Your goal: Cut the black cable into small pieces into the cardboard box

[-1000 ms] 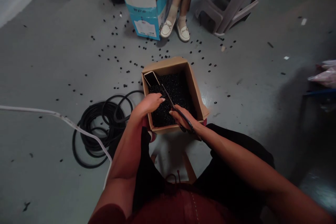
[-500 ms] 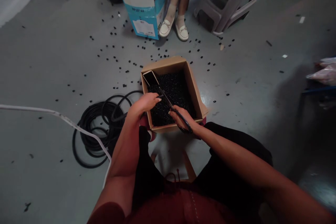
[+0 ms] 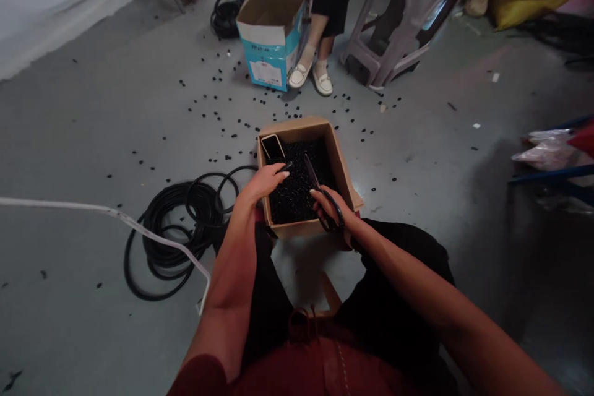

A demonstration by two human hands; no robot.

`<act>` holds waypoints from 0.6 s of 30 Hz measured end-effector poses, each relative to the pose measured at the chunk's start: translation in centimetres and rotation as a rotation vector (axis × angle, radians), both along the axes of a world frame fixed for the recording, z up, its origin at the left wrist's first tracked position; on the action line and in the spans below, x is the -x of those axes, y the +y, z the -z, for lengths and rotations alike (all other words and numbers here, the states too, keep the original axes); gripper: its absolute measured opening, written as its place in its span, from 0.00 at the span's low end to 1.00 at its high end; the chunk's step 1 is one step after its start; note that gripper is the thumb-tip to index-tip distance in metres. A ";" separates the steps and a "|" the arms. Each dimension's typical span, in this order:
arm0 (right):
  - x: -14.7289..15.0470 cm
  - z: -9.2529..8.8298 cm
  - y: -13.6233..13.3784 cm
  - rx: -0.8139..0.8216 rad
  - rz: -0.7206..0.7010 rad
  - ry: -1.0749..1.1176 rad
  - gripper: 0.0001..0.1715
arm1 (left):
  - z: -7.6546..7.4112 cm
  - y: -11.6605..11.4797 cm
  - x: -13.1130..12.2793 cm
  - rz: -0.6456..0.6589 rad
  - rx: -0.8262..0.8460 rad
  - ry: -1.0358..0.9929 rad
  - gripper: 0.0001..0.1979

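An open cardboard box (image 3: 342,164) stands on the floor between my knees, holding a mass of small black pieces (image 3: 297,198). Over its left side, my left hand (image 3: 266,180) is closed round the end of a black hose, whose tip (image 3: 288,166) sticks out past the fingers. My right hand (image 3: 331,203) grips black-handled scissors (image 3: 312,171) over the box's right part, the blades pointing up and left, apart from the hose tip. A small rectangular container (image 3: 273,146) with a pale rim rests in the box's far left corner.
Coiled black hose (image 3: 160,213) lies on the floor at left, crossed by a white cable (image 3: 151,234). Beyond are a blue and white carton (image 3: 269,65), a person's white shoes (image 3: 323,84) and a grey plastic stool (image 3: 394,18). Small black pieces dot the floor.
The view has shifted, showing more of the far side. The scissors have moved away from the hose tip, to its right. My left hand still holds the hose.
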State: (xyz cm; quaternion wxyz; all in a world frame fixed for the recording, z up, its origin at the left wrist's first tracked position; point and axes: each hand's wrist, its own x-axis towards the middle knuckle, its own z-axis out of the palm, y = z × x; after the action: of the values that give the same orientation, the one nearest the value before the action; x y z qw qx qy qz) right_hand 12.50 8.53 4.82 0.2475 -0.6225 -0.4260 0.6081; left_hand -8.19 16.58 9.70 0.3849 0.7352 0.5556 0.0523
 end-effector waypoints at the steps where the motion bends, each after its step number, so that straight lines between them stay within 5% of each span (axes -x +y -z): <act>1: -0.1 -0.1 -0.7 -0.014 0.017 0.011 0.19 | -0.7 -0.8 0.7 -0.052 -0.024 -0.049 0.22; 4: -0.4 0.2 -3.7 -0.025 0.116 0.123 0.23 | -2.8 -3.7 3.8 -0.214 -0.074 -0.059 0.26; 8: -0.1 1.3 -9.6 0.111 0.171 0.222 0.27 | -5.3 -8.8 9.3 -0.327 -0.072 0.235 0.26; 14: 0.8 2.1 -18.7 0.109 0.113 0.173 0.28 | -8.4 -17.8 17.5 -0.412 -0.122 0.608 0.24; 18: 0.5 2.0 -20.8 0.025 0.038 0.159 0.24 | -11.4 -22.7 20.2 -0.628 -0.140 0.613 0.25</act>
State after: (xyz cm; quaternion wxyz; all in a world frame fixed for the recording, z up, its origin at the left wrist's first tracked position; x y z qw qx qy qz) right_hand 12.01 -12.25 2.86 0.2842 -0.5833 -0.3857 0.6559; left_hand -28.42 -6.15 21.11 0.1171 0.5366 0.8355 -0.0159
